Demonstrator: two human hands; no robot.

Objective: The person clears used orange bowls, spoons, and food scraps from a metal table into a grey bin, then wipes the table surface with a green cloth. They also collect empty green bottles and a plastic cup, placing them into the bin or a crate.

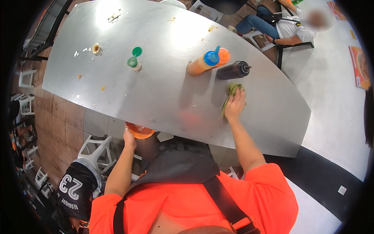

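My right hand (pixel 236 105) presses a folded green cloth (pixel 233 88) on the metal table (pixel 163 96), close to a dark squeeze bottle (pixel 232 71). My left hand (pixel 129 137) grips the rim of an orange bowl (pixel 142 133) at the table's near edge; the bowl is partly hidden under the edge. Beside the dark bottle stand a blue-capped squeeze bottle (pixel 201 65) with orange-brown contents and an orange-topped bottle (pixel 224 56). Left of them is a small shaker (pixel 134 63) with its green lid flipped up.
A small stained cup (pixel 95 48) and several food smears (pixel 114 18) lie on the table's left and far parts. A seated person (pixel 280 27) is beyond the far right edge. Another person in a black shirt (pixel 77 187) and a white plastic stool (pixel 98 150) are at lower left.
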